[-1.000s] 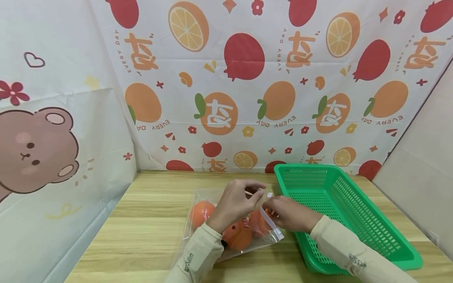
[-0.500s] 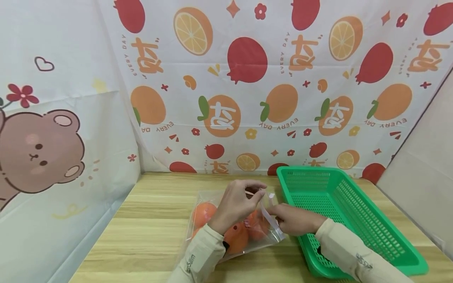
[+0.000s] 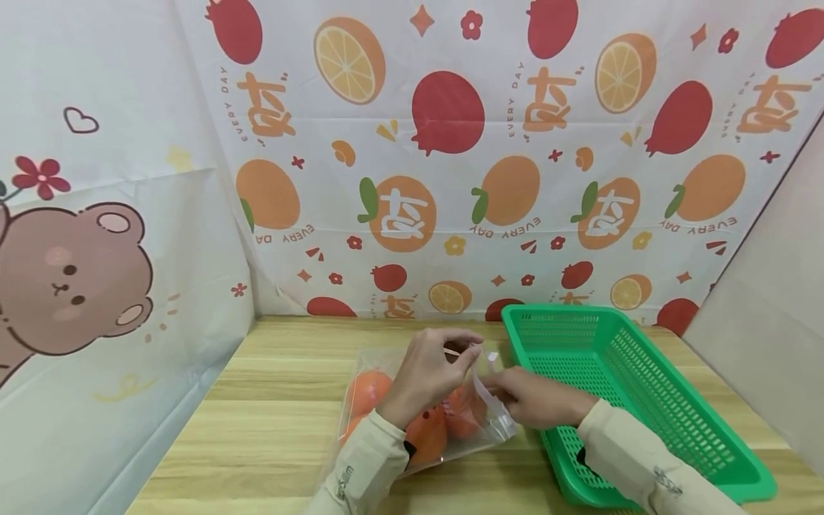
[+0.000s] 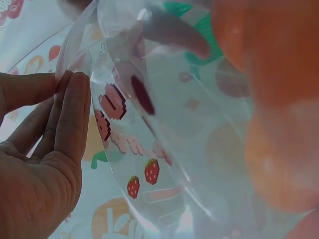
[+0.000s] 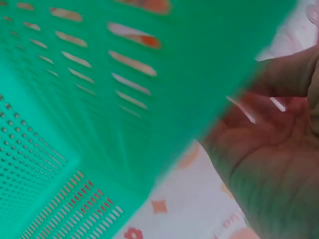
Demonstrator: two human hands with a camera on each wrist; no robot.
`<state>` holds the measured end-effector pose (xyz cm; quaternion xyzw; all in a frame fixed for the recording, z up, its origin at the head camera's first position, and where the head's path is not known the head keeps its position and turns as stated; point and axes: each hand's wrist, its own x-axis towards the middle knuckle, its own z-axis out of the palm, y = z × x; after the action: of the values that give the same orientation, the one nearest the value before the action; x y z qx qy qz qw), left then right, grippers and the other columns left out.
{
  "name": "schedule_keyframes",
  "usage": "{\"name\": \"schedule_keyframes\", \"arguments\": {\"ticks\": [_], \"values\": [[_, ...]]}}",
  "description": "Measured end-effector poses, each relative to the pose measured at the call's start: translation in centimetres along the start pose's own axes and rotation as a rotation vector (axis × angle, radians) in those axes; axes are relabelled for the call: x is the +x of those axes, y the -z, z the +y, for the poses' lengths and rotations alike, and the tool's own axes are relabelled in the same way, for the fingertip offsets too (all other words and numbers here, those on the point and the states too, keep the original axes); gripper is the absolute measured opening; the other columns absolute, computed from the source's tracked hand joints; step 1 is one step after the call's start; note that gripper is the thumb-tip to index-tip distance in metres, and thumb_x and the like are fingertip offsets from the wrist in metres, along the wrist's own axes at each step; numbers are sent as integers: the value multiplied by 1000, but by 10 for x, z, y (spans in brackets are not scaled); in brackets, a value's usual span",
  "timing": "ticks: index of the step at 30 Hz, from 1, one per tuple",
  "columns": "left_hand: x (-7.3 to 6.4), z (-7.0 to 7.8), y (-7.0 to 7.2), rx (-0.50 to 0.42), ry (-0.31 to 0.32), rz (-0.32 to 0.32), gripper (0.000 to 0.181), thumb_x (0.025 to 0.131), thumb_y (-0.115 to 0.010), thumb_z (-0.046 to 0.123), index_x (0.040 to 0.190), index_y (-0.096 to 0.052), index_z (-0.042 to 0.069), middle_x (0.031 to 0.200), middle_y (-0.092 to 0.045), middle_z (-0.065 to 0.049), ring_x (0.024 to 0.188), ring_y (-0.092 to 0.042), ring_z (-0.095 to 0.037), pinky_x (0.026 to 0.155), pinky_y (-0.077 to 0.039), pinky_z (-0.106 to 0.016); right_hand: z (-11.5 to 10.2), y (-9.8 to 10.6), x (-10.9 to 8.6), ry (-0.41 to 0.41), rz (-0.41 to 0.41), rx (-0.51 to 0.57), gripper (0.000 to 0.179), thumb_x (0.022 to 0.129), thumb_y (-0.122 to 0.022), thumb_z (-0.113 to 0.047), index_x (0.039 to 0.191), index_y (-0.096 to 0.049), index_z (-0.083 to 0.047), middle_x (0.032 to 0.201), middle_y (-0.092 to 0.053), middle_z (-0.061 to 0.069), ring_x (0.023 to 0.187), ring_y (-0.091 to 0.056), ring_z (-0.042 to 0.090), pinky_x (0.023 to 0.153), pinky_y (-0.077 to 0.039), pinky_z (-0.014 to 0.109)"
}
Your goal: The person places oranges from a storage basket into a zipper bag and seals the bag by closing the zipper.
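On the table lies a clear printed zip bag holding several oranges. My left hand pinches the upper edge of its mouth; in the left wrist view the thumb and fingers grip the plastic rim, with the oranges bulging on the right. At the mouth, beside the white zip strip, is my right hand. Seen blurred through the plastic, one of its fingers points straight toward the oranges. In the right wrist view the right hand's palm shows, its fingertips hidden behind the basket rim.
A green perforated basket stands right of the bag, under my right forearm, its rim close to the right hand. Wooden tabletop extends left of the bag. A fruit-print cloth hangs behind the table.
The right hand has drawn back slightly to the right from the oranges at the bag's mouth. The left hand keeps its pinch. The head view has shifted a little.
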<state>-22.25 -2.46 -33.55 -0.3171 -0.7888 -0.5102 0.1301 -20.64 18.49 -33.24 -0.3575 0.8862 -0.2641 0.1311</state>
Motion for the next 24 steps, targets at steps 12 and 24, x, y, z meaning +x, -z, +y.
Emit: {"name": "schedule_keyframes", "arguments": {"ticks": [12,24], "values": [[2,0,7,-54,-23,147,11,94,-71,6,102,-79,7,94,-76,-3,82,-71,-11,74,-58,-24,-15,16,-27,-221,112,54,34,102,-61,-35,122,-69,-8,69,-63,-4,53,-61,18,51,-52,31],[0,2,5,-55,-6,175,13,94,-71,8,104,-78,8,95,-75,0,85,-71,-10,77,-58,-25,-17,-2,-10,-289,138,209,21,99,-68,-22,111,-70,-4,74,-67,2,55,-67,23,51,-57,40]]}}
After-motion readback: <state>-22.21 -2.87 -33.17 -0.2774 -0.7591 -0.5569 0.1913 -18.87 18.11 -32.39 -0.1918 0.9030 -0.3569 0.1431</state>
